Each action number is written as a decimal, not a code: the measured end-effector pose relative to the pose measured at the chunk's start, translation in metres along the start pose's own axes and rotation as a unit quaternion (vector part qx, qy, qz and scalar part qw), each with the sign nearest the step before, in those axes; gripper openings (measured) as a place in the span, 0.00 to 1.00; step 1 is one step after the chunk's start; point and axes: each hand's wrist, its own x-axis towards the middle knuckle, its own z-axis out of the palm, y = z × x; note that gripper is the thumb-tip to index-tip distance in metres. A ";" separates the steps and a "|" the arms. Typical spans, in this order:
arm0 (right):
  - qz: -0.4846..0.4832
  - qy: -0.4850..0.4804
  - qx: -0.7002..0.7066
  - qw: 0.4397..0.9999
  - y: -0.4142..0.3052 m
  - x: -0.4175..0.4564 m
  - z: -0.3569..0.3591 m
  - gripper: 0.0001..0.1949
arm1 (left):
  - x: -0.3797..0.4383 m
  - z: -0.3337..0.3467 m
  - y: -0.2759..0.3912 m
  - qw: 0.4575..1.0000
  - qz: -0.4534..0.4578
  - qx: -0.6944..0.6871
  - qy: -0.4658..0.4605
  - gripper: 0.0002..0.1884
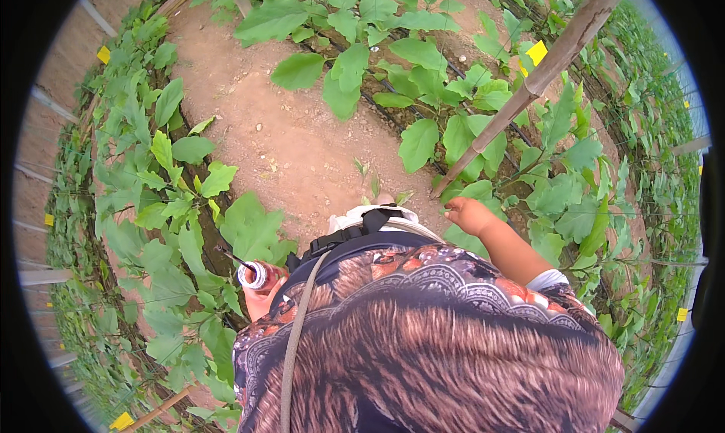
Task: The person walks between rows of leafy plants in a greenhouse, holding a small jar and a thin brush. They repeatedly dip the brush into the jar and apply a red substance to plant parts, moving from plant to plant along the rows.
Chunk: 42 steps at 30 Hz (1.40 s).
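Observation:
At my left hip, my left hand (260, 304) is wrapped around a small open bottle (271, 277) with a white threaded neck and reddish contents or wall. A thin dark stick (233, 258) pokes out of its mouth, up and to the left. On the other side, my right hand (471, 215) hangs low with its fingers curled, over the broad leaves of an eggplant-like plant (476, 192). The foot of a slanting bamboo pole (498, 121) is just beyond it. Whether anything small is between those fingers cannot be seen.
Bare soil (283, 155) forms a path between leafy rows (164, 268). Black drip lines (391, 87) and thin strings run along the rows. Yellow cards (536, 53) hang among the plants. A buckled waist strap (334, 238) and a cord (297, 342) cross my patterned clothing.

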 end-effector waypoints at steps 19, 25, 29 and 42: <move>-0.364 -0.086 0.191 0.908 -0.247 0.162 -0.148 0.14 | 0.203 0.078 0.052 0.941 -0.111 0.317 0.037 0.35; -0.360 -0.125 0.178 0.907 -0.282 0.174 -0.155 0.22 | 0.290 0.079 0.031 0.918 -0.087 0.382 -0.069 0.36; -0.337 -0.109 0.192 0.915 -0.306 0.192 -0.151 0.23 | 0.348 0.073 0.021 0.909 -0.062 0.398 -0.103 0.32; -0.272 0.135 0.173 0.937 -0.405 0.270 -0.142 0.07 | 0.502 0.006 0.010 0.881 -0.035 0.373 -0.290 0.32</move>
